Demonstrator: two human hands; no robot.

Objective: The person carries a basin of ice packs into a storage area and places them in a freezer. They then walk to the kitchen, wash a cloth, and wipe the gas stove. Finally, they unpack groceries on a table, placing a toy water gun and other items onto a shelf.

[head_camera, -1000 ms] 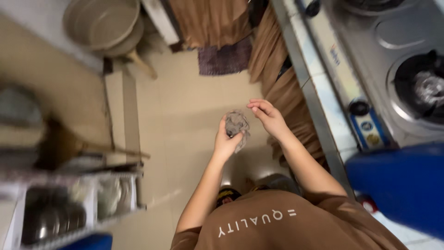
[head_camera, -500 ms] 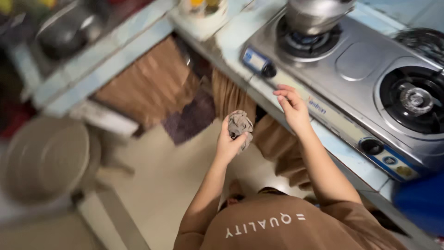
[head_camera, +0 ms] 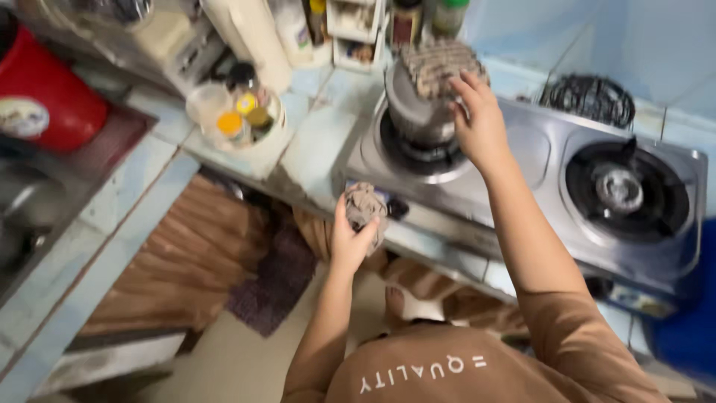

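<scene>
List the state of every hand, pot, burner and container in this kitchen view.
Left hand: closed around a crumpled grey cloth.
Right hand: open, fingers on the checked cloth over the pot.
Pot: upright on the left burner, covered.
Right burner: bare, no flame seen.
Round container: open, small jars inside.

The left hand was raised in front of the chest, forearm angled up from the lower middle of the view, fingers curled closed around a small bundle with the thumb on its near side. The right arm stretched forward and up, nearly straight, wrist slightly bent, and the right hand reached out with fingers spread, fingertips forward.
</scene>
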